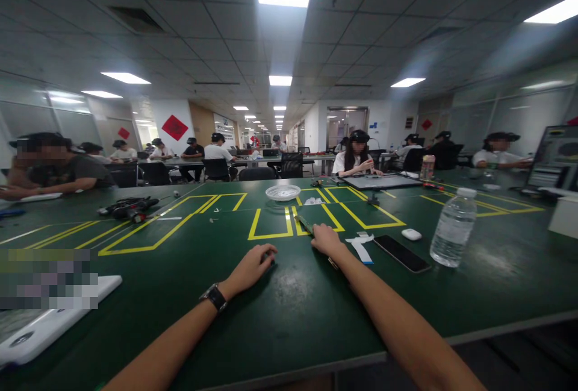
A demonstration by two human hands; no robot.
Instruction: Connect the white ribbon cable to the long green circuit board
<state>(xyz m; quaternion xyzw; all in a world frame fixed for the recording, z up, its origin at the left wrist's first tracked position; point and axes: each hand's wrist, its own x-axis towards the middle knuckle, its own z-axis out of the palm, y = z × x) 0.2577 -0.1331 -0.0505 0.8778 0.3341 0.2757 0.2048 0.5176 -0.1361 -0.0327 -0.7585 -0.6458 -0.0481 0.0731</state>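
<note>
My right hand is closed on one end of a thin green circuit board, which points forward and left over the yellow tape lines. Part of the board is hidden under my fingers. My left hand rests just above the green table, its fingers loosely bent and the thumb apart, with nothing visible in it. Right of my right hand lie a white flat ribbon cable with a blue end and a black phone.
A water bottle stands upright at the right, beside a white earbud case. Farther off is a round white basket. Black tools lie at the left, and a white device sits near the left edge. Several people sit around.
</note>
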